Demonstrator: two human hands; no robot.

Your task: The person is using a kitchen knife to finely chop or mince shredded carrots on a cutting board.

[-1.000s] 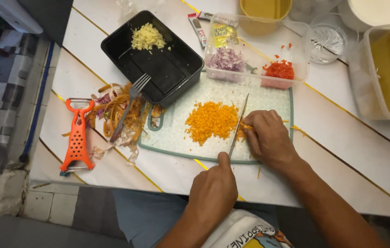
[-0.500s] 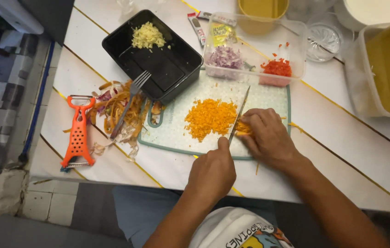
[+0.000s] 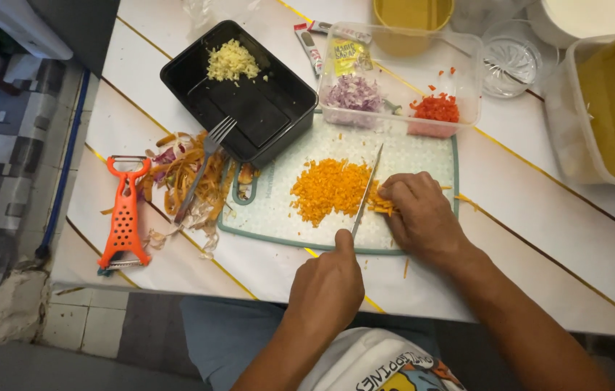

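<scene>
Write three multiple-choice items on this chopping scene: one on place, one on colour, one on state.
1. Where is the fork?
A. on the peel scraps and black tray
B. in the clear tub
C. on the floor

2. What colour is the peeler?
A. green
B. orange
C. white

3. What is the left hand doing?
A. resting empty
B. holding the knife
C. lifting the cutting board

Answers: 1 A, its tines reach the black tray; 2 B, the handle is orange; 3 B, its grip closes on the knife handle.

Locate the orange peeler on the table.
In the head view, the orange peeler lies at the table's left end near its front edge, just left of the pile of vegetable peelings and the fork, well apart from both hands.
</scene>
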